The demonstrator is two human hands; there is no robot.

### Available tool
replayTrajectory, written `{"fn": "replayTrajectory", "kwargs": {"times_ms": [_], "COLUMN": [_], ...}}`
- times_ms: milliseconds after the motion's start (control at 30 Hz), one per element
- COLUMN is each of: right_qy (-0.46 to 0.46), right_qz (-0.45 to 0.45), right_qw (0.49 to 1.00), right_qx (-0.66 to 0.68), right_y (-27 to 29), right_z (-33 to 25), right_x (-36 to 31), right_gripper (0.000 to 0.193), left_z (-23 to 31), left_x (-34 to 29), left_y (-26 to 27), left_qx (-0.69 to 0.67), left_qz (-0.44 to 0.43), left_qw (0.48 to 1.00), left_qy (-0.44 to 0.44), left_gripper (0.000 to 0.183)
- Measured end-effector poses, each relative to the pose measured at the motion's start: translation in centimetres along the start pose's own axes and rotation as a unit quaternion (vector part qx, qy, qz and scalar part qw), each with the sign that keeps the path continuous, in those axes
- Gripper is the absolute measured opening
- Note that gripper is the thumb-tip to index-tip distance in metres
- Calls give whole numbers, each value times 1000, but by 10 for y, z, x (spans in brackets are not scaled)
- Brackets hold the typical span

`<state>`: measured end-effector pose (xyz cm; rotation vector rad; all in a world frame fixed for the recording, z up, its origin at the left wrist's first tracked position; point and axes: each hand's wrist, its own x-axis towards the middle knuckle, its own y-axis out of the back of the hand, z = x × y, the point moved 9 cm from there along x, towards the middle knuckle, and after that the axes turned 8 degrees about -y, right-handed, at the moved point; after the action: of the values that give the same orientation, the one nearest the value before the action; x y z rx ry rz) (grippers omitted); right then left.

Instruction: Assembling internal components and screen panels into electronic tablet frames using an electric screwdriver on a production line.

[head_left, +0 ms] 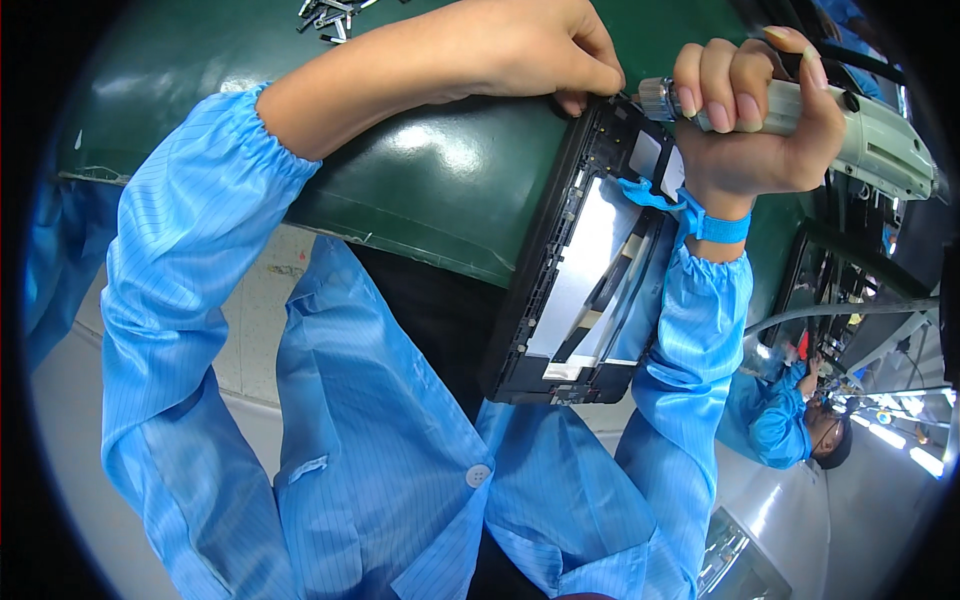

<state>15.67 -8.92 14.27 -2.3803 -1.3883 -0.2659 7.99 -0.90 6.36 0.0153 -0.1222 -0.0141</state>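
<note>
Now, right fingers (718,88) gripping power driver (870,145), nose leftward, left fingers (598,78) bunched, grip unclear, beside dark device (590,265) slanting lengthwise lapward

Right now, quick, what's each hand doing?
Left hand: bent at the flat device's corner; can't tell if it's holding anything.
Right hand: closed around a pale handheld tool.

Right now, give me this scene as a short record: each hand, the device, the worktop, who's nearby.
Left hand: left hand at the device's far corner; whether it pinches anything is hidden
Right hand: right hand gripped around a pale power driver
Right wrist: blue strap
Device: opened flat device, near end past the table edge
Worktop: green table, small black-and-silver parts at far left
Nearby: co-worker in blue, at right
</note>
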Motion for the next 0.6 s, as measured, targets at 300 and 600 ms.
{"fn": "replayTrajectory", "kwargs": {"times_ms": [300,600], "right_qy": [-9,-26], "right_qz": [-21,27], "right_qw": [1000,996], "right_qx": [8,-86], "right_y": [1,-31], "right_z": [1,-9], "right_x": [1,2], "right_gripper": [43,35], "left_z": [3,9], "left_x": [0,-1], "left_y": [0,0], "left_qx": [3,30], "left_qz": [2,-14], "left_qw": [1000,999], "left_qy": [-18,3], "left_gripper": [22,24]}}
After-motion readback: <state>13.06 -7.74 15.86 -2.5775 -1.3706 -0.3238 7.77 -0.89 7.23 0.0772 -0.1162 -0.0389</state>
